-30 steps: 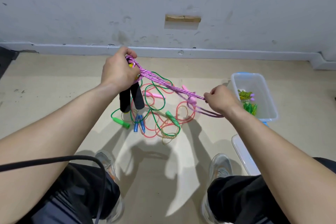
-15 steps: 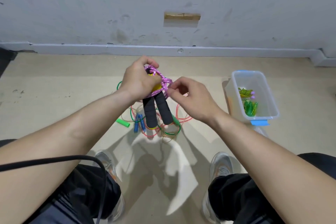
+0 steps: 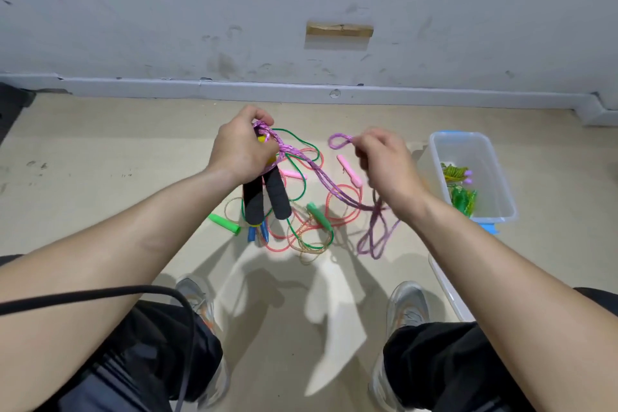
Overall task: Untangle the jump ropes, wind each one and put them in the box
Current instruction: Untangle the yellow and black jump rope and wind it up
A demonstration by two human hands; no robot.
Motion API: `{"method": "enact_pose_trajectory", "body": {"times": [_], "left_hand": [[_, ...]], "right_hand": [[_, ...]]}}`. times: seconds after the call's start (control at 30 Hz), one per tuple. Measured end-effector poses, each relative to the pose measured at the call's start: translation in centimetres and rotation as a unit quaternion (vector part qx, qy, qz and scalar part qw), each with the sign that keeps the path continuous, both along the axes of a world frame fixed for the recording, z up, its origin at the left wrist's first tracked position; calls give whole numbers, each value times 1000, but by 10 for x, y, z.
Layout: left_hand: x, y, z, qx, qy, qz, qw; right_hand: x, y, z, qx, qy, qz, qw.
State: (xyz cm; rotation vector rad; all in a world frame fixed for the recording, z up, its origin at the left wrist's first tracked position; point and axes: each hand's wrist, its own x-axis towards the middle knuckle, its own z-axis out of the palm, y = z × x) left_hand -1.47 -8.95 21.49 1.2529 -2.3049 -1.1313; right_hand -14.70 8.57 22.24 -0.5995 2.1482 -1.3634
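Head view: left hand (image 3: 240, 154) raised, fingers curled round the black handles (image 3: 267, 197) of the purple jump rope (image 3: 321, 174) — right hand (image 3: 388, 164) beside it pinches a loop. Rope sags above the floor tangle (image 3: 301, 227), near the clear box (image 3: 434, 157).

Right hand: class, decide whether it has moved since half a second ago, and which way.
Yes. The right hand, pinching the purple rope, has moved away from the left hand toward the box.

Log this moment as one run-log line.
left hand: grips black handles | right hand: pinches purple rope loop | box: holds green ropes | step: purple rope partly wound
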Motion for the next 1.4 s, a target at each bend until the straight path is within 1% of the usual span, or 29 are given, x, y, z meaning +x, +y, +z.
{"method": "enact_pose_trajectory", "body": {"times": [0.03, 0.07, 0.1, 0.13, 0.17, 0.2, 0.27, 0.3, 0.33, 0.37, 0.4, 0.43, 0.5, 0.6, 0.7, 0.73, 0.8, 0.87, 0.93, 1.0, 1.07, 1.17, 1.3, 1.4], "left_hand": [[0, -2, 1, 13, 8, 15, 1000], [-1, -3, 3, 21, 18, 23, 999], [-2, -3, 5, 29, 28, 22, 999], [-3, -1, 7, 39, 40, 14, 998], [-5, 1, 9, 55, 55, 3, 997], [-6, 5, 11, 75, 72, -10, 995], [-7, 14, 14, 108, 96, -46, 988], [-8, 18, 16, 117, 105, -68, 985], [-9, 23, 18, 123, 111, -89, 982], [-9, 26, 18, 129, 119, -105, 979], [-9, 29, 18, 140, 129, -112, 975], [-9, 31, 18, 155, 139, -111, 972], [-9, 31, 18, 178, 149, -91, 968], [-9, 26, 19, 200, 151, -47, 967], [-10, 25, 19, 238, 161, -27, 957], [-11, 25, 18, 253, 167, -22, 953], [-12, 26, 18, 275, 181, -8, 944], [-13, 25, 17, 282, 193, 2, 940], [-12, 25, 16, 279, 199, -1, 939], [-11, 26, 15, 278, 186, -19, 942], [-10, 28, 13, 258, 157, -44, 952], [-10, 31, 12, 224, 141, -75, 961], [-10, 38, 11, 200, 120, -112, 966], [-10, 39, 11, 191, 127, -118, 966]], "right_hand": [[-7, 5, -3, 83, 51, -3, 995], [-14, 12, -6, 188, 88, 7, 978], [-18, 18, -10, 291, 109, 23, 950], [-18, 23, -13, 372, 123, 45, 919], [-17, 26, -16, 413, 136, 68, 898], [-16, 26, -18, 396, 146, 83, 903], [-7, 19, -14, 268, 172, 122, 940], [-1, 15, -11, 191, 157, 139, 959], [4, 10, -9, 130, 116, 154, 972], [9, 7, -7, 91, 60, 164, 980], [12, 5, -7, 68, 8, 168, 983], [15, 3, -7, 52, -22, 167, 984], [16, 2, -7, 33, -36, 161, 986], [12, 2, -7, 34, -15, 135, 990], [13, 1, -4, 22, -26, 99, 995], [14, 1, -4, 15, -36, 88, 995], [18, 1, -2, -10, -92, 68, 993], [17, 2, -1, -12, -109, 58, 992], [15, 3, 0, -18, -108, 45, 993], [12, 3, 2, -46, -118, 23, 992], [10, 2, 5, -81, -136, 7, 987], [11, 2, 12, -123, -168, -24, 978], [11, 3, 19, -130, -154, -63, 977], [9, 2, 21, -126, -143, -99, 977]]}}
